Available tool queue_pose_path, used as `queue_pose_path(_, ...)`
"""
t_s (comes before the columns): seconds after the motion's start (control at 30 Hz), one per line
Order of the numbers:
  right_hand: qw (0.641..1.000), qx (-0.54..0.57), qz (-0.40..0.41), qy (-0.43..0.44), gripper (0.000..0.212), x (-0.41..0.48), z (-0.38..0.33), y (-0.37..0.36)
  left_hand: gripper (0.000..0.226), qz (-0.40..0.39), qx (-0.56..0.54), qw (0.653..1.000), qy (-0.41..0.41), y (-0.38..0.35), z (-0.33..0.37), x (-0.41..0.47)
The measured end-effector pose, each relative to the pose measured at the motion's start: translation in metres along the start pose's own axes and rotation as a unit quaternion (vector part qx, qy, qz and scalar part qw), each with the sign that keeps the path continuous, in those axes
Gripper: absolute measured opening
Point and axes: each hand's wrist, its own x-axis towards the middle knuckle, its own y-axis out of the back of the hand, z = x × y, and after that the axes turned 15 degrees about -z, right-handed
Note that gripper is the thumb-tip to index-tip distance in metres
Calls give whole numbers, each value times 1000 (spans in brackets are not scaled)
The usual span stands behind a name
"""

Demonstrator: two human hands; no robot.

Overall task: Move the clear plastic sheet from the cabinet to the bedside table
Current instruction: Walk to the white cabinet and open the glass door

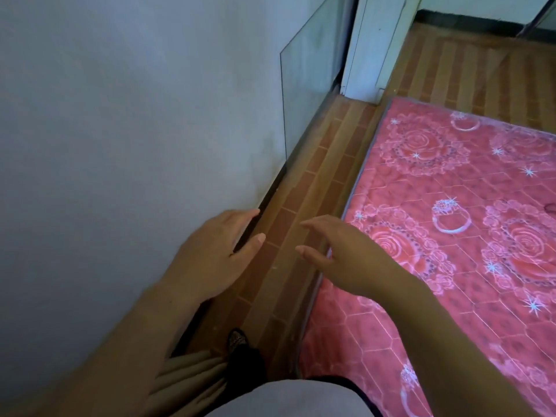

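Note:
A clear plastic sheet [307, 85] stands on edge against the pale wall, its foot on the tiled floor near a white door frame. Both my hands reach forward well short of it, in the narrow gap between wall and bed. My left hand [213, 251] is held out with straight fingers beside the wall's dark skirting and holds nothing. My right hand [340, 254] is held out with fingers spread and relaxed above the floor at the bed's edge, also holding nothing. No cabinet or bedside table is in view.
A bed with a pink rose-patterned mattress [451, 236] fills the right side. A narrow strip of brown tiled floor [325, 164] runs between the wall [120, 145] and the bed. A white door frame [373, 49] stands at the far end. My foot [237, 341] is on the floor below.

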Motion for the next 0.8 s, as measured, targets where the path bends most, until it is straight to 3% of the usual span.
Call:
queue_pose_path(0.13,1000,19,6,6,49,58,-48,-7,67,4,3,1000,13,55,-60,4)
queue_pose_path(0.4,997,35,-61,15,54,162,-105,-5,66,-7,15,998,54,117,-138,20)
queue_pose_path(0.6,997,13,-80,-21,52,183,-86,7,67,-46,-8,998,34,122,-148,58)
queue_pose_path(0.8,995,32,-52,-75,50,181,-38,46,61,-94,3,995,-24,126,-113,132)
